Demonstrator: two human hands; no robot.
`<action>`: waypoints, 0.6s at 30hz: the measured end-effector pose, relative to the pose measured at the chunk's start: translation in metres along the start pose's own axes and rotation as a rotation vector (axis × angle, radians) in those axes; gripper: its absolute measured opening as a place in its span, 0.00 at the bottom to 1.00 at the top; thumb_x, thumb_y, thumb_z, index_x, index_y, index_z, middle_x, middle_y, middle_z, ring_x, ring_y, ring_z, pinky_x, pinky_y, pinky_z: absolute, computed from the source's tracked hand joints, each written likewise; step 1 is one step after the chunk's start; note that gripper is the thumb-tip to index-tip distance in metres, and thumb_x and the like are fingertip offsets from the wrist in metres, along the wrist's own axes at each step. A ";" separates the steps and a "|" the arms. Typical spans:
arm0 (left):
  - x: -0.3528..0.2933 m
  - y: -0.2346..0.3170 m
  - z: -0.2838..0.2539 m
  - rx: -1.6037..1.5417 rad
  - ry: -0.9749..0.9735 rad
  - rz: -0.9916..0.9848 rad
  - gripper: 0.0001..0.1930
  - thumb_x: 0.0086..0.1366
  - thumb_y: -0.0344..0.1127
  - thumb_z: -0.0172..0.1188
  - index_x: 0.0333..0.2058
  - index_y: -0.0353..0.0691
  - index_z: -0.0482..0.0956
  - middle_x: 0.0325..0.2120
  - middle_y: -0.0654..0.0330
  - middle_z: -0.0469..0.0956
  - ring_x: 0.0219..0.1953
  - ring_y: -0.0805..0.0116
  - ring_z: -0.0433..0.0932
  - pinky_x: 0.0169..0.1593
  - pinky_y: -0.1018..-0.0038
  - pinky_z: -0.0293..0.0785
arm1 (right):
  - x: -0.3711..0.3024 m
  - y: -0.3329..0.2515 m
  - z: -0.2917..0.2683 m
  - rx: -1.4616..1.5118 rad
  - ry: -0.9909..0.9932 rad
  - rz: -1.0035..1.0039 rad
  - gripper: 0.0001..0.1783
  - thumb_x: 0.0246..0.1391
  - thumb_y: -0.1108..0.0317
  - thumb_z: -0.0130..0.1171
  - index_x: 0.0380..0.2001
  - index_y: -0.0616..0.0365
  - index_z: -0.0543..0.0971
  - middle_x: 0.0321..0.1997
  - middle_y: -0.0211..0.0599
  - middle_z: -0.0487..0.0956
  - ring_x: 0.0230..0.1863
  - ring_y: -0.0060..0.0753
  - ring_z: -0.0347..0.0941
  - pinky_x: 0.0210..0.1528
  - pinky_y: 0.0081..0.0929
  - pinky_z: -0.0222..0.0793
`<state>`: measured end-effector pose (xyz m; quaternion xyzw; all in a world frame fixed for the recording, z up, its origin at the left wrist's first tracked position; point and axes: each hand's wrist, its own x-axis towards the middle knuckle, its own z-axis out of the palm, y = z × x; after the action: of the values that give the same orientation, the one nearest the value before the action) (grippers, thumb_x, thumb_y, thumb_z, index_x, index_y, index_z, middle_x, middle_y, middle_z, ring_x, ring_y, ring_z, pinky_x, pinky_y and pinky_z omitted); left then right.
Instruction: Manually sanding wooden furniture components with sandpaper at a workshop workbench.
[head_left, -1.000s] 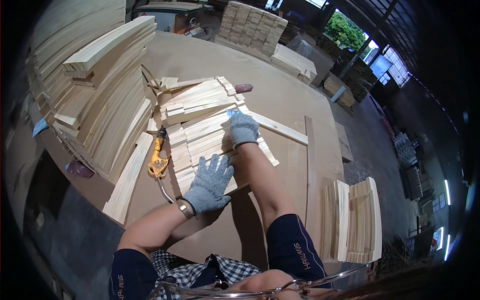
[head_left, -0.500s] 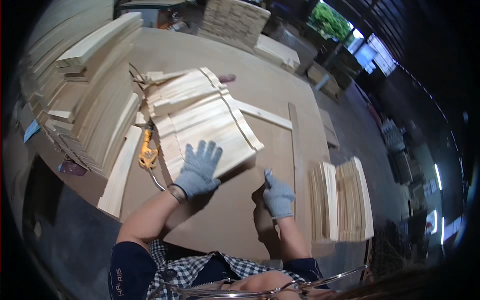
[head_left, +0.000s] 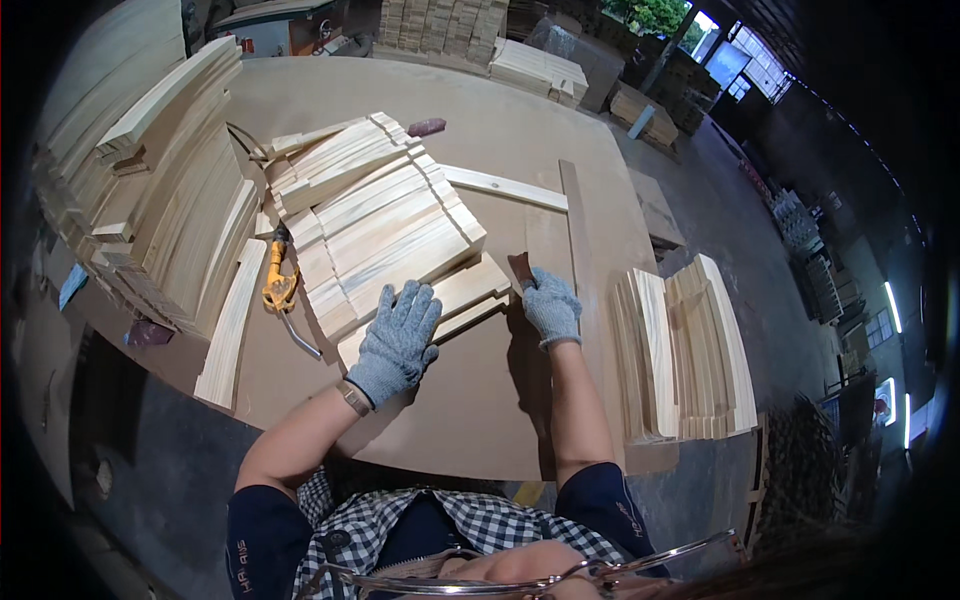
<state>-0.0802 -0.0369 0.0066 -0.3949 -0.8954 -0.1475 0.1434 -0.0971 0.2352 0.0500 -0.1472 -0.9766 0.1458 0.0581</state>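
Note:
My left hand (head_left: 393, 345), in a grey glove, lies flat with fingers spread on the near end of a row of pale wooden slats (head_left: 380, 230). The slats lie side by side on the table, their notched ends making stepped edges. Closest to me, a few slats (head_left: 470, 288) sit apart from the main row, beside the left fingers. My right hand (head_left: 552, 308), also gloved, is closed around a flat brown piece (head_left: 520, 268); its kind is unclear. That piece is by the right ends of the near slats, and I cannot tell whether it touches them.
On the left, tall stacks of curved slats (head_left: 185, 190) stand beside a yellow air blow gun (head_left: 279, 285) with a bent metal nozzle. Two strips (head_left: 505, 187) (head_left: 570, 215) form a corner beyond my right hand. Another slat stack (head_left: 685, 355) stands at the right edge.
My right hand has moved farther away, toward the slats, and the brown piece now shows in it. The nearest slats now appear separated from the row. The whole view has shifted.

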 end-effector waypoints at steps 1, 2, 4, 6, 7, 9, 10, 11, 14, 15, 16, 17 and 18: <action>0.000 0.001 -0.002 -0.025 0.021 0.010 0.33 0.60 0.47 0.62 0.61 0.36 0.68 0.62 0.40 0.66 0.68 0.39 0.60 0.71 0.41 0.48 | -0.002 0.003 0.003 -0.058 -0.041 0.020 0.20 0.66 0.51 0.46 0.48 0.48 0.81 0.46 0.51 0.82 0.51 0.59 0.77 0.52 0.52 0.71; -0.002 0.002 -0.005 -0.038 0.059 0.055 0.30 0.61 0.45 0.61 0.59 0.36 0.70 0.59 0.41 0.69 0.66 0.40 0.64 0.70 0.46 0.55 | -0.004 0.007 0.006 -0.018 -0.049 0.040 0.19 0.65 0.53 0.47 0.48 0.49 0.81 0.46 0.50 0.82 0.50 0.59 0.77 0.51 0.53 0.72; -0.001 0.003 -0.012 -0.105 -0.012 0.055 0.28 0.62 0.43 0.61 0.58 0.36 0.71 0.58 0.42 0.70 0.63 0.41 0.67 0.68 0.49 0.60 | -0.005 0.014 0.010 0.046 0.020 0.069 0.17 0.64 0.57 0.47 0.48 0.49 0.80 0.45 0.49 0.83 0.47 0.59 0.78 0.50 0.54 0.72; 0.002 0.003 -0.016 -0.170 -0.126 -0.028 0.26 0.62 0.42 0.61 0.56 0.36 0.72 0.56 0.42 0.72 0.60 0.42 0.70 0.65 0.52 0.64 | -0.001 0.022 0.010 0.005 0.046 0.067 0.16 0.62 0.59 0.48 0.47 0.49 0.80 0.45 0.49 0.83 0.47 0.58 0.78 0.49 0.53 0.72; 0.005 0.001 -0.017 -0.199 -0.215 -0.112 0.25 0.62 0.41 0.60 0.56 0.36 0.72 0.55 0.43 0.73 0.58 0.42 0.71 0.63 0.53 0.66 | 0.001 0.023 0.011 -0.026 0.042 0.066 0.16 0.61 0.60 0.49 0.47 0.49 0.80 0.44 0.50 0.83 0.47 0.58 0.78 0.49 0.53 0.72; 0.009 -0.001 -0.016 -0.195 -0.175 -0.158 0.23 0.63 0.39 0.60 0.54 0.36 0.73 0.52 0.44 0.75 0.56 0.43 0.73 0.61 0.54 0.68 | 0.004 0.021 0.018 -0.008 0.131 -0.033 0.15 0.59 0.62 0.50 0.46 0.50 0.80 0.45 0.51 0.83 0.46 0.58 0.78 0.48 0.52 0.73; 0.009 -0.002 -0.014 -0.161 -0.049 -0.120 0.22 0.63 0.38 0.59 0.53 0.36 0.73 0.51 0.44 0.75 0.56 0.43 0.73 0.60 0.55 0.69 | 0.003 0.017 0.023 -0.023 0.211 -0.077 0.15 0.58 0.63 0.50 0.46 0.50 0.80 0.45 0.51 0.82 0.46 0.57 0.78 0.48 0.51 0.73; 0.009 -0.003 -0.012 -0.119 -0.004 -0.116 0.21 0.63 0.37 0.59 0.52 0.36 0.73 0.50 0.44 0.76 0.55 0.43 0.73 0.59 0.55 0.69 | 0.004 0.012 0.029 -0.010 0.107 -0.177 0.15 0.60 0.63 0.49 0.47 0.50 0.80 0.45 0.50 0.82 0.48 0.56 0.78 0.48 0.47 0.73; 0.007 -0.005 -0.003 -0.122 -0.057 -0.111 0.19 0.63 0.35 0.58 0.51 0.36 0.74 0.50 0.44 0.75 0.55 0.43 0.73 0.59 0.55 0.69 | -0.011 -0.013 0.069 0.034 0.358 -0.656 0.16 0.60 0.67 0.48 0.47 0.57 0.79 0.43 0.45 0.82 0.53 0.47 0.78 0.57 0.39 0.71; 0.006 -0.005 0.000 -0.098 0.011 -0.081 0.17 0.61 0.34 0.58 0.49 0.37 0.73 0.47 0.46 0.74 0.53 0.46 0.73 0.58 0.56 0.68 | -0.021 -0.015 0.082 -0.243 0.703 -0.913 0.16 0.60 0.68 0.48 0.48 0.60 0.78 0.44 0.45 0.82 0.54 0.46 0.77 0.60 0.39 0.70; 0.005 -0.005 0.002 -0.078 0.097 -0.047 0.16 0.60 0.33 0.57 0.46 0.38 0.73 0.44 0.48 0.73 0.51 0.48 0.72 0.57 0.57 0.68 | -0.010 -0.012 0.086 -0.307 0.523 -0.741 0.17 0.60 0.66 0.49 0.49 0.59 0.78 0.46 0.47 0.82 0.53 0.47 0.77 0.59 0.40 0.71; 0.004 -0.005 0.003 -0.059 0.185 -0.015 0.14 0.58 0.33 0.57 0.44 0.39 0.72 0.41 0.49 0.72 0.49 0.50 0.72 0.56 0.58 0.67 | -0.007 -0.006 0.090 -0.356 0.418 -0.616 0.17 0.60 0.64 0.50 0.49 0.58 0.78 0.48 0.48 0.81 0.53 0.49 0.77 0.59 0.41 0.71; 0.003 -0.005 0.004 -0.044 0.230 0.003 0.14 0.58 0.33 0.57 0.44 0.39 0.72 0.41 0.49 0.72 0.49 0.50 0.72 0.56 0.58 0.67 | -0.001 0.002 0.091 -0.448 0.241 -0.458 0.18 0.60 0.62 0.51 0.50 0.58 0.78 0.49 0.50 0.81 0.52 0.50 0.77 0.58 0.42 0.72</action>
<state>-0.0866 -0.0369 0.0036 -0.3799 -0.8690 -0.2109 0.2366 -0.1095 0.2126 -0.0371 0.0507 -0.9782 -0.1074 0.1703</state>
